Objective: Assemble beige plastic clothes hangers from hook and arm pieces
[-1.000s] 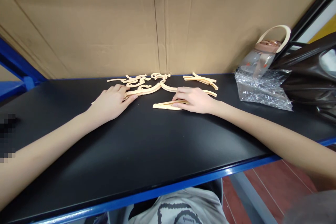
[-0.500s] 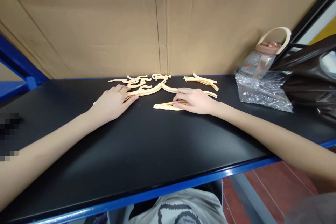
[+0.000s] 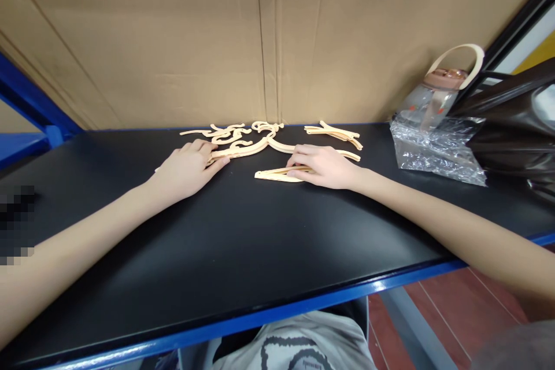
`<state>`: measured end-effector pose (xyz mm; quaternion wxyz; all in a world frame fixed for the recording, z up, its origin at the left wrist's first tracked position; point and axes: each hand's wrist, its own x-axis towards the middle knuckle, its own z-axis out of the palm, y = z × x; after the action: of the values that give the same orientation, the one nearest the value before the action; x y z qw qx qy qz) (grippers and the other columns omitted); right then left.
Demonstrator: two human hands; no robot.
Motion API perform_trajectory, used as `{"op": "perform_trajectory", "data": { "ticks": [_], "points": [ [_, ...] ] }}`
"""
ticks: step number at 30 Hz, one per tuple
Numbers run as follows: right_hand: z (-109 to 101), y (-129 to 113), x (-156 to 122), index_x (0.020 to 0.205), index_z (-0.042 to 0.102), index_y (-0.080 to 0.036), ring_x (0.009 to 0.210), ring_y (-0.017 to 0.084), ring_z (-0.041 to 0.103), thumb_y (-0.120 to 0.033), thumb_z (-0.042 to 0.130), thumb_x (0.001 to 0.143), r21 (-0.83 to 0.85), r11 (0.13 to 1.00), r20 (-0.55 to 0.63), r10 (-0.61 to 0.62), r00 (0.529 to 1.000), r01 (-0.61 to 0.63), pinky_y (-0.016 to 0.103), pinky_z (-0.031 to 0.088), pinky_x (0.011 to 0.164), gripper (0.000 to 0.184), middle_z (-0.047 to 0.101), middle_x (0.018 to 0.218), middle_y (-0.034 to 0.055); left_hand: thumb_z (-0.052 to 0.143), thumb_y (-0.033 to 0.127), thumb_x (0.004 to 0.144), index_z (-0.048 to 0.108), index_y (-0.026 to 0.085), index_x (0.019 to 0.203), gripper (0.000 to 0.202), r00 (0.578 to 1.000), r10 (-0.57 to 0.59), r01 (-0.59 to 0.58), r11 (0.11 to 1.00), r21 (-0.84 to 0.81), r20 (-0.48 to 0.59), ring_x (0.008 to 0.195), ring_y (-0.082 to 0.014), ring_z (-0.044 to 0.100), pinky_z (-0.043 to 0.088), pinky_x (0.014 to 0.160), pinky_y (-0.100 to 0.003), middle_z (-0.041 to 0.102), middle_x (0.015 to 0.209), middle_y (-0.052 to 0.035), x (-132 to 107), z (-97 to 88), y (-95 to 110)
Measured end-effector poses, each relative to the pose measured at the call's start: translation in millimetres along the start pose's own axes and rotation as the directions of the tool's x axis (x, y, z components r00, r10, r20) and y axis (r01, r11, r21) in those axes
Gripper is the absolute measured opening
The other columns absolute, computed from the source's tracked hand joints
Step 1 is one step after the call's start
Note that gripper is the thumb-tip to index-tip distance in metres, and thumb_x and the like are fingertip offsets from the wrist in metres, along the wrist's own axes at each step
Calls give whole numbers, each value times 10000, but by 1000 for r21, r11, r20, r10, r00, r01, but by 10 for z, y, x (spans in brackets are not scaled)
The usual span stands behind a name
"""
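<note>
My left hand [image 3: 184,172] is closed on cream plastic hanger arms [image 3: 245,152], with the thumb along the front and the fingertips behind. My right hand [image 3: 323,166] is closed, its thumb and fingers around a narrow hanger arm [image 3: 273,174] at the front. Behind that hand, another curved hanger arm [image 3: 280,147] runs partly hidden beneath the fingers and comes out at the right. Several loose hanger hooks [image 3: 223,136] lie heaped past my left fingers, and more hooks [image 3: 266,127] lie at the middle back.
A small stack of hanger arms [image 3: 333,132] lies at the back of the black table [image 3: 243,243]. On the right stand a clear bottle [image 3: 429,104] with a handle, a crinkled plastic bag [image 3: 437,150] and a dark bag [image 3: 507,133]. A cardboard wall [image 3: 173,40] rises behind.
Both hands keep their places and hold the same pieces. The whole view has shifted very slightly.
</note>
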<state>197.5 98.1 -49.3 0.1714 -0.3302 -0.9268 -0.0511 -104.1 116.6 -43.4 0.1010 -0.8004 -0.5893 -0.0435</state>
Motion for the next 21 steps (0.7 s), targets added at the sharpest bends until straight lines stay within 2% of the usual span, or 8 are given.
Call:
{"op": "perform_trajectory", "data": {
  "ticks": [21],
  "points": [
    [1,-7,9,1002,642,-176,866,169,599,-405,404,973,-17,1000,12,8,1000,-8,271,394,678,331,628,989,49,250,512,901,513,67,1253,626,1000,5,-5,999,-37,9,1161,-342,514,437,951,-451,534,1272,-187,-12,2,-2]
  ]
}}
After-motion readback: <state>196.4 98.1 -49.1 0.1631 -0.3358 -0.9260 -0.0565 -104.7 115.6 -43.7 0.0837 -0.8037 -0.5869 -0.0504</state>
